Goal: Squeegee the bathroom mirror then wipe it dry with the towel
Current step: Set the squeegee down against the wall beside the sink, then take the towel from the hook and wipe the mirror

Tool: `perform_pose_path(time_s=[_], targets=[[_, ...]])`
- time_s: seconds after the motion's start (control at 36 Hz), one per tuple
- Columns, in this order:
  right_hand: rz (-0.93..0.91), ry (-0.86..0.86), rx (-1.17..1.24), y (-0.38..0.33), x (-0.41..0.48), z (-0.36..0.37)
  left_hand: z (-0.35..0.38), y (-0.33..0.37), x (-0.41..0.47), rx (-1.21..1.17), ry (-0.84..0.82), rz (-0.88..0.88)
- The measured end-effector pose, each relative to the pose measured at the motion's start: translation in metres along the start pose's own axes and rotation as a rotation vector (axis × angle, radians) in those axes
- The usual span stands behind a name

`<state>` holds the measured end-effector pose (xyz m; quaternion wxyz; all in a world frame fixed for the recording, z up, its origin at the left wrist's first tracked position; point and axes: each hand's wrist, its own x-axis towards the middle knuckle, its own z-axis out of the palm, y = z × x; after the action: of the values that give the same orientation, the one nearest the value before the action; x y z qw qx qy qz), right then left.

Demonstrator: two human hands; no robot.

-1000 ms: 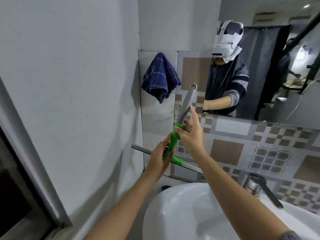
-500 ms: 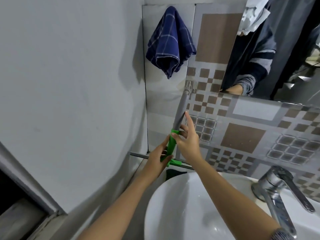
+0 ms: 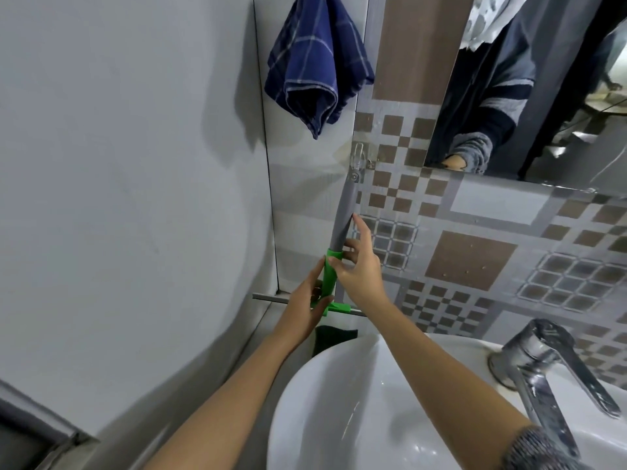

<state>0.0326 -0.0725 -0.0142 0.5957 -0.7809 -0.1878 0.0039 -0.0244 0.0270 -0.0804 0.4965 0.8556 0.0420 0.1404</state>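
The squeegee stands upright against the tiled wall, grey handle up, green neck and blade at the bottom. Its handle tip meets a small clear wall hook. My left hand grips the green neck just above the blade. My right hand pinches the top of the green neck, forefinger stretched up along the grey handle. A dark blue checked towel hangs on the wall above and to the left. The mirror fills the upper right and reflects a person in a dark striped top.
A white basin lies below my arms, with a chrome tap at the right. A plain grey wall closes the left side. A dark cloth sits behind the basin rim beneath the squeegee.
The squeegee has dropped from near the mirror's edge to lower on the tiled wall, its handle tip now at the hook. The view has tilted down toward the basin.
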Motion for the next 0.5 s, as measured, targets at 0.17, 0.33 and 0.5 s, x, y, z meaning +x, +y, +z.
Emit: perform_pose_path(time_s=[0.17, 0.33, 0.5], targets=[[-0.067, 0.015, -0.084, 0.006, 0.007, -0.005, 0.001, 0.012, 0.011, -0.006, -0.014, 0.0], [-0.161, 0.026, -0.145, -0.007, 0.005, -0.022, -0.022, 0.035, 0.028, -0.042, 0.121, 0.112], [-0.33, 0.152, -0.183, -0.062, 0.023, -0.047, -0.091, 0.103, 0.055, 0.032, 0.537, 0.391]])
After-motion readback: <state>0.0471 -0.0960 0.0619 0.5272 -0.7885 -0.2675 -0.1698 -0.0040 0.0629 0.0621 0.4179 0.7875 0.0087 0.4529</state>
